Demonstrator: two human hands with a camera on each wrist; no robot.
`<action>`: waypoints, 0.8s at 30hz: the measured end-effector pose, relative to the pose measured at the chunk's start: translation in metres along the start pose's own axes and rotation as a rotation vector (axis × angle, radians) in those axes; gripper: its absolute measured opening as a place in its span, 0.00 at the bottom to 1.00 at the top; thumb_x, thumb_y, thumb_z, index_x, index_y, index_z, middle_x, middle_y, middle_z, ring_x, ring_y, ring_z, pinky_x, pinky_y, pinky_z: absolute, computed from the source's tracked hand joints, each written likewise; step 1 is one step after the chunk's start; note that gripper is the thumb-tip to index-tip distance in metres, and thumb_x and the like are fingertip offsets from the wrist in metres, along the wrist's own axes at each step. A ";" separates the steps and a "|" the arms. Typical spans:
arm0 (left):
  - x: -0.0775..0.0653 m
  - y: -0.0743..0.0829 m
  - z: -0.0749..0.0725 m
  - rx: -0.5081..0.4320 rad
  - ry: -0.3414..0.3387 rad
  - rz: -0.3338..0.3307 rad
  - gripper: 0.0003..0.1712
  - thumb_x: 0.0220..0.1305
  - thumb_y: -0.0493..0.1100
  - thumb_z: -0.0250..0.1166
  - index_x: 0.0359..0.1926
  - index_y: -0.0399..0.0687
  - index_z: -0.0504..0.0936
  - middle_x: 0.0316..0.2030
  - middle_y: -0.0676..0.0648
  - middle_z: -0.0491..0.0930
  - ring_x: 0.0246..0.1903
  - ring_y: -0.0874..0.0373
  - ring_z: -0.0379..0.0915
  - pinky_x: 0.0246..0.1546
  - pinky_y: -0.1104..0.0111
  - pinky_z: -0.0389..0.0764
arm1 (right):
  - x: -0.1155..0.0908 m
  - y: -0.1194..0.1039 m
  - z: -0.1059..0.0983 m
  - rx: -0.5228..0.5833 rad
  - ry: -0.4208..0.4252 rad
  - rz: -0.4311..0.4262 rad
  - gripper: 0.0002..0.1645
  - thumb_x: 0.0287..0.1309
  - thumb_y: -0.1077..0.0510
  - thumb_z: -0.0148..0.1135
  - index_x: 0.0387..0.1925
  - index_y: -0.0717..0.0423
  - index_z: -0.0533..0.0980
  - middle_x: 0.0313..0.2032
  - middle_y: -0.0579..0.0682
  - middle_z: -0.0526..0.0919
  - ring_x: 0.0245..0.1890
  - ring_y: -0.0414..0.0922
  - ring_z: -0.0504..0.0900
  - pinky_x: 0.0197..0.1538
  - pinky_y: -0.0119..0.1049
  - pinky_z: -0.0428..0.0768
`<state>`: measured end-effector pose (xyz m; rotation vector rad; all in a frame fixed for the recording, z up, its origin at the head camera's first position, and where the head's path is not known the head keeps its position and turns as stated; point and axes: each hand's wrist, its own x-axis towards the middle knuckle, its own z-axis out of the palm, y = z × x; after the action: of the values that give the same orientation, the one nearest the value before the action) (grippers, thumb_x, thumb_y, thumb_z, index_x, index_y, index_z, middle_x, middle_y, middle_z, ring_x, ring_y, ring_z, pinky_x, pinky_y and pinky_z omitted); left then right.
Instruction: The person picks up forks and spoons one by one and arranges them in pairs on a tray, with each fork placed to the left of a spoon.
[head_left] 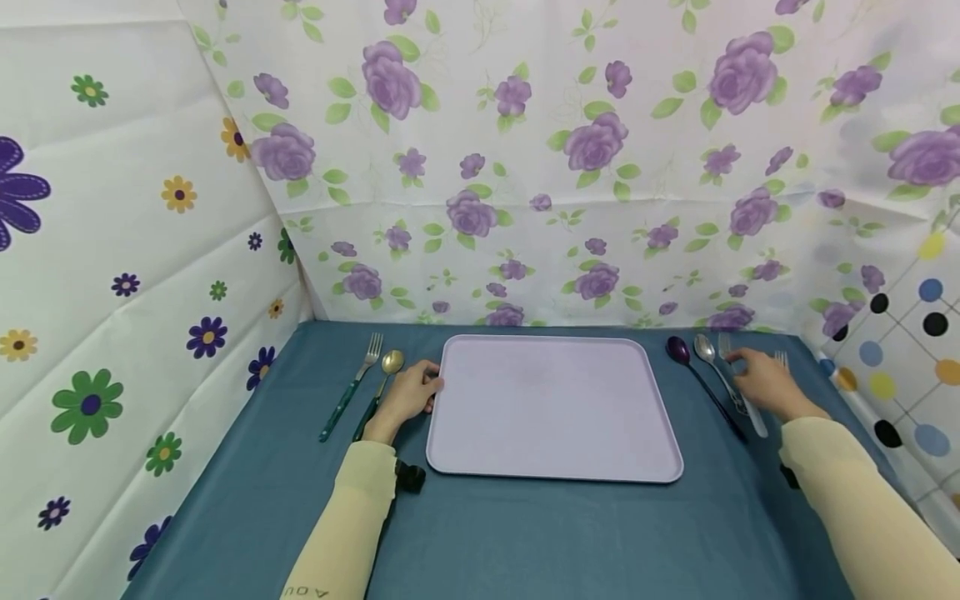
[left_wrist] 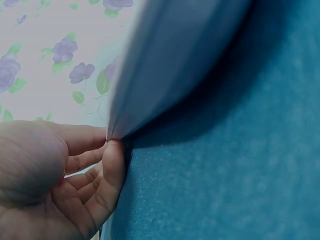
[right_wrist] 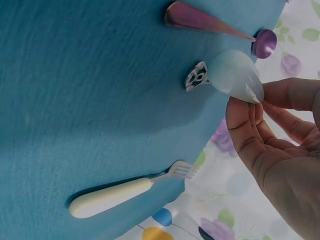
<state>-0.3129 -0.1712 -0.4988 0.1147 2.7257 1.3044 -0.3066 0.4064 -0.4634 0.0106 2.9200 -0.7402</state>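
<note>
At the left edge of a pale lilac tray (head_left: 555, 408), my left hand (head_left: 407, 392) pinches the rim between thumb and fingers. The left wrist view shows the tray (left_wrist: 175, 55) tilted in the picture, its rim at the fingertips of the left hand (left_wrist: 70, 175). On the right side, my right hand (head_left: 772, 385) pinches a fork (head_left: 759, 421) with a pale handle. Close up, the fork's rounded, translucent handle (right_wrist: 232, 75) points at the camera from the right hand (right_wrist: 280, 135); its tines are hidden there. Beside it lies a silver spoon (head_left: 705, 348) with an ornate handle end (right_wrist: 197, 76).
Left of the tray lie a green-handled fork (head_left: 351, 392) and a gold spoon (head_left: 392, 361) with a green handle, partly behind the left hand. A dark purple spoon (head_left: 678, 350) and a white-handled fork (right_wrist: 112, 197) flank the right-hand cutlery. Flowered cloth (head_left: 480, 167) walls the blue table (head_left: 555, 533).
</note>
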 end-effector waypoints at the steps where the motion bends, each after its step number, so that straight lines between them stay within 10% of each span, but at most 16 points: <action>1: 0.000 0.000 0.000 0.000 0.000 0.000 0.19 0.72 0.41 0.58 0.59 0.38 0.74 0.27 0.45 0.77 0.20 0.57 0.76 0.22 0.67 0.79 | 0.000 -0.001 0.000 -0.003 0.005 -0.009 0.28 0.60 0.69 0.44 0.63 0.75 0.62 0.21 0.54 0.74 0.16 0.44 0.68 0.20 0.38 0.67; 24: -0.001 -0.002 0.000 0.003 0.006 0.008 0.18 0.73 0.42 0.56 0.59 0.39 0.74 0.28 0.46 0.78 0.20 0.57 0.76 0.22 0.67 0.78 | 0.008 -0.032 0.009 0.039 -0.018 -0.033 0.29 0.62 0.68 0.44 0.64 0.71 0.63 0.30 0.62 0.77 0.16 0.45 0.69 0.20 0.40 0.69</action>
<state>-0.3119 -0.1728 -0.5003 0.1221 2.7348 1.3055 -0.3150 0.3740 -0.4569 -0.0408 2.8953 -0.7987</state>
